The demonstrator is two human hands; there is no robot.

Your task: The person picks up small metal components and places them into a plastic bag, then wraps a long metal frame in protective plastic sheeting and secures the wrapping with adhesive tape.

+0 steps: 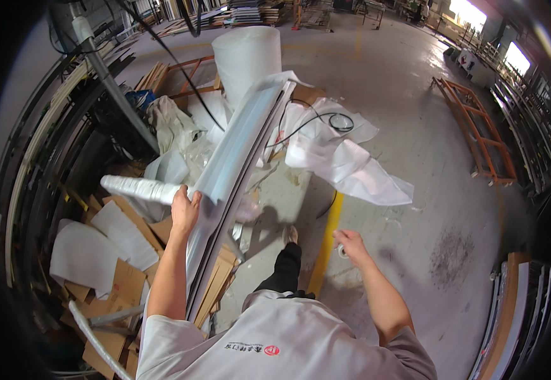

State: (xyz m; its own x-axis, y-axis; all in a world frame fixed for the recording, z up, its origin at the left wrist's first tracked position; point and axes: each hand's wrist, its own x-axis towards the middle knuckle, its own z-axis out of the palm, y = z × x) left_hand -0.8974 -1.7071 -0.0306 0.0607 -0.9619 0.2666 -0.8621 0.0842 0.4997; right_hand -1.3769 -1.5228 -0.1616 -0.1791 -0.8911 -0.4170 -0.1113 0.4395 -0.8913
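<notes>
A long metal profile, covered in pale bluish film with dark grooves along its right side, slants away in front of me. My left hand is closed on its left edge, thumb toward the top face; part of the grip is hidden. Just beyond those fingers lies a white wrapped bar; whether they touch it I cannot tell. Over the floor to the right, my right hand has its fingers curled, with a small whitish roll of tape at them, apart from the profile.
A big white foam roll stands beyond the profile. White wrapping sheets and a black cable lie to its right. Cardboard scraps are piled at left. An orange frame and racked profiles stand at right.
</notes>
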